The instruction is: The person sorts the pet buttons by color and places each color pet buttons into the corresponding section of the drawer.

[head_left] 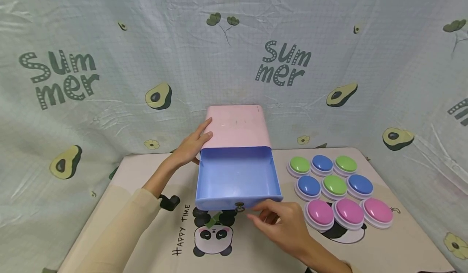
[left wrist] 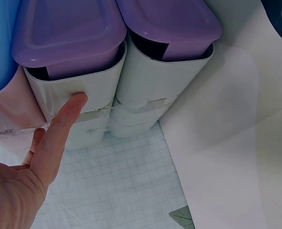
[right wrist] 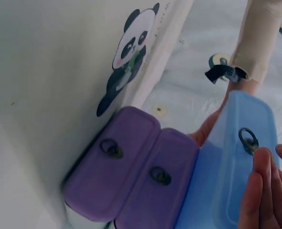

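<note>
A pink case [head_left: 235, 124] stands at the table's far edge with its blue drawer [head_left: 237, 175] pulled well out. My left hand [head_left: 190, 147] rests on the case's left side with straight fingers. In the left wrist view a finger touches a white case [left wrist: 74, 114] with a purple drawer [left wrist: 72, 33]. My right hand [head_left: 283, 224] is at the blue drawer's front, right of its metal ring pull [head_left: 239, 208]. The right wrist view shows those fingers [right wrist: 261, 176] close by the ring, thumb apart, nothing pinched. Whether they touch the drawer is hard to tell.
Two purple drawer fronts [right wrist: 115, 162] with ring pulls sit beside the blue one. On the table's right lie round push buttons in rows: green [head_left: 335, 184], blue [head_left: 308, 185] and pink [head_left: 349, 211]. A patterned cloth [head_left: 234, 61] hangs behind.
</note>
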### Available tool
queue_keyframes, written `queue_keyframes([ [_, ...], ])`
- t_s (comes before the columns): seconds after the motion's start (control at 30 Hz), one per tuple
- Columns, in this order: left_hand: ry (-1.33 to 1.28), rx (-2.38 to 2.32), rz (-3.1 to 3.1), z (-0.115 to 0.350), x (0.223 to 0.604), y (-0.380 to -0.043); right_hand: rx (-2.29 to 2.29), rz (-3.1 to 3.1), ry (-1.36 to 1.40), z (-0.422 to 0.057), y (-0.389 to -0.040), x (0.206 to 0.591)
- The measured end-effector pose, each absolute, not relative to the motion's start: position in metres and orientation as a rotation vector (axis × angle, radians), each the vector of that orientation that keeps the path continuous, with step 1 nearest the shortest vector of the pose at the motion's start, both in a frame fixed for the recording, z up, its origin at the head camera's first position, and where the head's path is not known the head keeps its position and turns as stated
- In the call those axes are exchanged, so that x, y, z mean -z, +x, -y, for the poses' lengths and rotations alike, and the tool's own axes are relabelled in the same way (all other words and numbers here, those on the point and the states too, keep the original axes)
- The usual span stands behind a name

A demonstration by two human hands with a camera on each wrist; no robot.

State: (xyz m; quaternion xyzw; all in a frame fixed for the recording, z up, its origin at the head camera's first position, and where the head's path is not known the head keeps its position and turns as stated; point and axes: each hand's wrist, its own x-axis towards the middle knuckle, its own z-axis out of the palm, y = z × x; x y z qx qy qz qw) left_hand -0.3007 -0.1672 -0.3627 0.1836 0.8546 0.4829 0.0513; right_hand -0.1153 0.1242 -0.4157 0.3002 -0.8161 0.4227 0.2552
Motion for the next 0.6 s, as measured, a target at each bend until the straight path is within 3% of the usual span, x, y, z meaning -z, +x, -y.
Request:
queue_keyframes([
  [0.27, 0.539, -1.462, -2.616, 0.168, 0.363, -0.300, -1.161, 2.096, 0.827, -0.153, -0.117, 0.407],
  [0.6, 0.545, -1.460, -2.620, 0.166, 0.363, -0.301, -1.085, 2.104, 0.651, -0.193, -0.138, 0.389],
])
